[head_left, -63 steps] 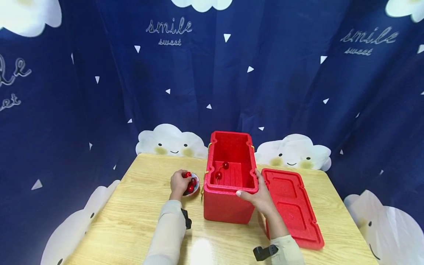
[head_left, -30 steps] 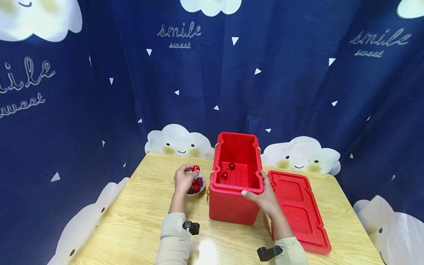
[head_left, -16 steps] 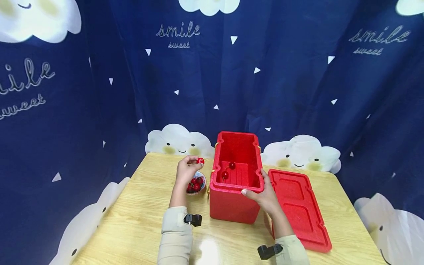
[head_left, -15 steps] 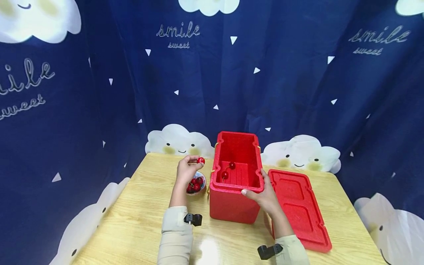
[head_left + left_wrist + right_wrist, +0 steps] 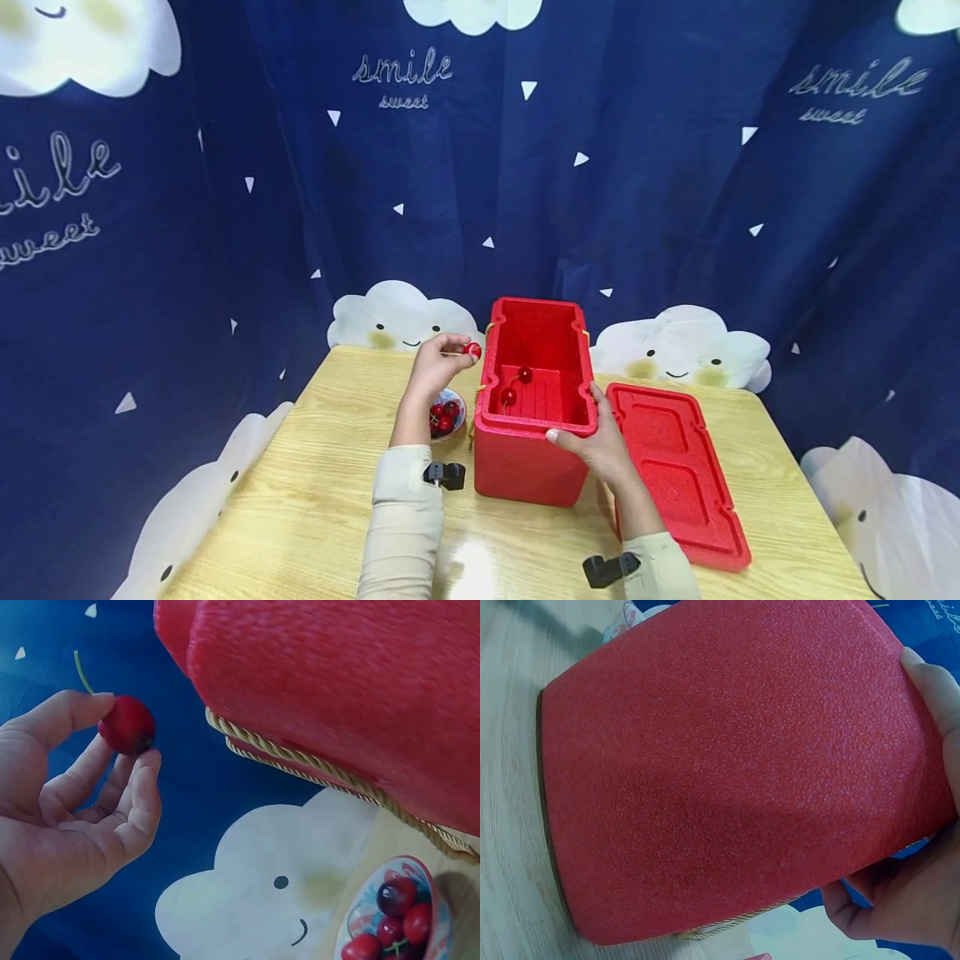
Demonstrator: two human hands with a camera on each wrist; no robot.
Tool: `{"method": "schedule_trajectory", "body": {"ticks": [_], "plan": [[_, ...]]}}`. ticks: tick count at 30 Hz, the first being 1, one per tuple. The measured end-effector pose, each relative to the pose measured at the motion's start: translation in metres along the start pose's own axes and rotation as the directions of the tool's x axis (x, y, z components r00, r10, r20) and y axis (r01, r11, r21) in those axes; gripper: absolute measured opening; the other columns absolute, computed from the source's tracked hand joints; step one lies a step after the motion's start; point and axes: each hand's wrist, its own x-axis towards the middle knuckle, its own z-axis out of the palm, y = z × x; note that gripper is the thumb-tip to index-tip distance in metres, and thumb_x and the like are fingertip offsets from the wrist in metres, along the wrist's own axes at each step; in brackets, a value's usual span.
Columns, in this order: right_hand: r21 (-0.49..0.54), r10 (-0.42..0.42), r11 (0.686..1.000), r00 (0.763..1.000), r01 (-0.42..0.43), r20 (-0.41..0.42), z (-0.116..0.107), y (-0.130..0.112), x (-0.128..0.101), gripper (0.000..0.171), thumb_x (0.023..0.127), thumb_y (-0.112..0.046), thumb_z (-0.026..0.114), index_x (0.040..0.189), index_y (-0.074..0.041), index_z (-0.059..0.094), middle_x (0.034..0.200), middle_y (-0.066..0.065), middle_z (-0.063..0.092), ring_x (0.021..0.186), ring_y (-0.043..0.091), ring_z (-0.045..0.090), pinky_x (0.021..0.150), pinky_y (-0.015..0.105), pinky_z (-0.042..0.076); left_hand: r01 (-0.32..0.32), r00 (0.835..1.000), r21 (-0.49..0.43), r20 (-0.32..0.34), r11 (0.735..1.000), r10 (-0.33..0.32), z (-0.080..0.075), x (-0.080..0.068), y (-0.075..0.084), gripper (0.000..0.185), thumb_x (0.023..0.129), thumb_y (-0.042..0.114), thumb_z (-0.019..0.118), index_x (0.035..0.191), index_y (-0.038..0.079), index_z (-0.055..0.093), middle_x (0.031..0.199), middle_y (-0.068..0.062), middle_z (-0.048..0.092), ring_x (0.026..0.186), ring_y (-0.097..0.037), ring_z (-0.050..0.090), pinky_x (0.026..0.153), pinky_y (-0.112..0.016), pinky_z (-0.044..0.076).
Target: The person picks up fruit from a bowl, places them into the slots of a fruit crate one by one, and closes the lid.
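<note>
An open red foam box (image 5: pixel 525 454) stands on the wooden table (image 5: pixel 300 508); two cherries (image 5: pixel 517 385) lie on its floor. My left hand (image 5: pixel 438 367) pinches a red cherry (image 5: pixel 472 350) between thumb and fingers, raised beside the box's left rim; in the left wrist view the cherry (image 5: pixel 126 724) shows its green stem. Below that hand sits a small bowl (image 5: pixel 457 419) of several cherries (image 5: pixel 394 922). My right hand (image 5: pixel 596 446) grips the box's near right corner, thumb over the rim; in the right wrist view the hand (image 5: pixel 915 847) wraps the red wall (image 5: pixel 727 772).
The red lid (image 5: pixel 675 471) lies flat, inner side up, to the right of the box. A yellow rope handle (image 5: pixel 315 772) hangs on the box's left side. A dark blue cloud-print curtain (image 5: pixel 480 167) closes in the table on three sides.
My left hand has lifted a cherry out of the bowl and carried it up and right, close to the box's left rim. The right hand and box have stayed put.
</note>
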Motion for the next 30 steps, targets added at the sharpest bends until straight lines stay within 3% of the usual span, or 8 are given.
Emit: {"method": "schedule_trajectory", "body": {"ticks": [7,14,18,23,30], "plan": [[-0.012,0.004,1.000,1.000,-0.004,0.002,0.001,-0.005,-0.004,0.104,0.070,-0.012,0.078,0.147,-0.010,0.009,0.137,0.018,0.033,0.124,0.038,0.034,0.087,0.044,0.046,-0.005,0.998,-0.010,0.065,1.000,0.006,0.003,0.008,0.009,0.030,0.074,0.001,0.070,0.104,0.001,0.065,0.094,-0.012,0.063,0.085,-0.021,0.060,0.073,-0.032,0.050],[-0.026,-0.031,0.999,0.999,0.031,-0.014,-0.002,0.028,0.012,0.108,0.070,-0.021,0.081,0.148,-0.018,0.007,0.139,0.017,0.032,0.122,0.033,0.037,0.087,0.041,0.046,0.021,0.988,-0.079,0.156,0.997,-0.008,0.010,0.018,0.015,0.034,0.077,-0.001,0.066,0.111,-0.003,0.062,0.100,-0.013,0.063,0.088,-0.022,0.060,0.082,-0.041,0.048],[-0.001,-0.012,1.000,1.000,0.012,0.000,-0.001,0.015,0.007,0.108,0.070,-0.019,0.080,0.148,-0.015,0.006,0.140,0.019,0.030,0.123,0.035,0.036,0.088,0.042,0.045,0.037,0.977,-0.105,0.213,0.994,-0.014,0.014,0.023,0.019,0.034,0.079,0.000,0.065,0.112,-0.004,0.061,0.105,-0.016,0.062,0.091,-0.022,0.060,0.089,-0.048,0.044],[0.014,0.012,1.000,1.000,-0.012,0.007,0.001,-0.002,-0.001,0.106,0.070,-0.015,0.080,0.148,-0.013,0.008,0.139,0.019,0.032,0.124,0.036,0.035,0.088,0.043,0.045,0.073,0.961,-0.097,0.273,0.993,-0.044,0.021,0.029,0.025,0.033,0.079,0.000,0.066,0.112,-0.001,0.062,0.101,-0.012,0.063,0.088,-0.020,0.061,0.084,-0.040,0.048],[0.000,0.012,1.000,1.000,-0.012,0.004,-0.001,0.007,0.005,0.107,0.069,-0.018,0.081,0.148,-0.015,0.008,0.139,0.017,0.032,0.123,0.034,0.035,0.086,0.042,0.046,0.102,0.928,-0.049,0.365,0.994,-0.077,0.030,0.039,0.031,0.035,0.080,0.002,0.066,0.114,-0.002,0.061,0.102,-0.009,0.066,0.088,-0.017,0.059,0.084,-0.041,0.047]]}}
